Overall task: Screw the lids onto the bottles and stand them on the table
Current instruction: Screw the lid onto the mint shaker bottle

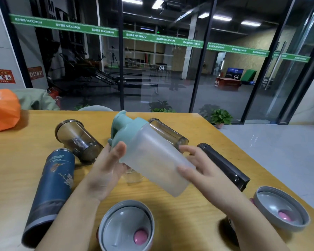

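Observation:
I hold a frosted clear shaker bottle [158,160] tilted above the table, its teal lid [127,128] on the neck and pointing up-left. My left hand [105,171] grips the bottle just below the lid. My right hand [198,165] grips the lower body near the base. On the wooden table [170,205] lie a blue patterned flask [51,192], a smoky grey cup [78,140], a smoky bottle [168,132] behind the shaker and a long black bottle [225,165]. Two grey lids with pink plugs lie upturned: one near me [126,226], one at the right [281,208].
An orange bag [3,109] sits at the table's far left corner. A small clear object [133,175] lies under the shaker, partly hidden. The table's right edge runs diagonally beside the black bottle. Potted plants [220,117] and a glass wall stand beyond.

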Available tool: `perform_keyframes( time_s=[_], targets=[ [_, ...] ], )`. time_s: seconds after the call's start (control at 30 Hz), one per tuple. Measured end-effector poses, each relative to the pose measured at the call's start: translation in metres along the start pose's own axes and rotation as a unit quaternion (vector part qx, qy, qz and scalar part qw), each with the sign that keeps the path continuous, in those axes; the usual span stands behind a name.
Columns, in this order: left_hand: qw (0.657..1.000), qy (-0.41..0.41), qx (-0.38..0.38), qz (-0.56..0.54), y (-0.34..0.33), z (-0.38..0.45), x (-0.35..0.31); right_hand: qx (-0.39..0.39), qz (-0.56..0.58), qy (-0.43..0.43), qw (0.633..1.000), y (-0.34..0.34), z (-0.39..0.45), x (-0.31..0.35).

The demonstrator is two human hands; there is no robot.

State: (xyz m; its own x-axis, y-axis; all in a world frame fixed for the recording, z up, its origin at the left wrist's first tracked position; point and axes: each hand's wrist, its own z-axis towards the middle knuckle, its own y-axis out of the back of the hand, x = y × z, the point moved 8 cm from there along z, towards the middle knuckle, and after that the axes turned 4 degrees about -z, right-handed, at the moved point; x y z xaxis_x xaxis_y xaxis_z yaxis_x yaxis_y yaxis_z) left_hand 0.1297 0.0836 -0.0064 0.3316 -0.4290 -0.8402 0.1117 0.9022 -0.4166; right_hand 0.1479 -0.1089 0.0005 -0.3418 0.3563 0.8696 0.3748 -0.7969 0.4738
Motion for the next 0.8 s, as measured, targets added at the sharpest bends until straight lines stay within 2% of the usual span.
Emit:
perform_keyframes(
  time_s=[0.17, 0.33, 0.43, 0.5, 0.63, 0.73, 0.8],
  targets=[
    [0.993, 0.024, 0.003, 0.112, -0.007, -0.002, 0.013, -0.004, -0.219, 0.046, 0.975, -0.001, -0.002, 0.021],
    [0.979, 0.056, 0.034, 0.191, -0.015, -0.003, 0.021, 0.002, -0.276, 0.052, 0.960, -0.013, 0.008, 0.016],
    [0.970, 0.093, 0.071, 0.212, -0.015, -0.005, 0.025, -0.021, -0.248, 0.042, 0.968, -0.004, 0.006, 0.012],
    [0.954, 0.148, 0.113, 0.233, -0.013, -0.010, 0.033, -0.041, -0.222, 0.038, 0.973, 0.006, 0.006, 0.011],
    [0.898, 0.280, 0.186, 0.285, -0.005, -0.027, 0.053, -0.098, -0.130, 0.027, 0.986, 0.034, 0.008, 0.010],
    [0.852, 0.324, 0.237, 0.337, -0.005, -0.038, 0.062, -0.136, -0.074, 0.043, 0.987, 0.050, 0.008, 0.016],
    [0.834, 0.336, 0.249, 0.361, -0.002, -0.040, 0.061, -0.158, -0.052, 0.057, 0.984, 0.058, 0.009, 0.020]
  ],
)
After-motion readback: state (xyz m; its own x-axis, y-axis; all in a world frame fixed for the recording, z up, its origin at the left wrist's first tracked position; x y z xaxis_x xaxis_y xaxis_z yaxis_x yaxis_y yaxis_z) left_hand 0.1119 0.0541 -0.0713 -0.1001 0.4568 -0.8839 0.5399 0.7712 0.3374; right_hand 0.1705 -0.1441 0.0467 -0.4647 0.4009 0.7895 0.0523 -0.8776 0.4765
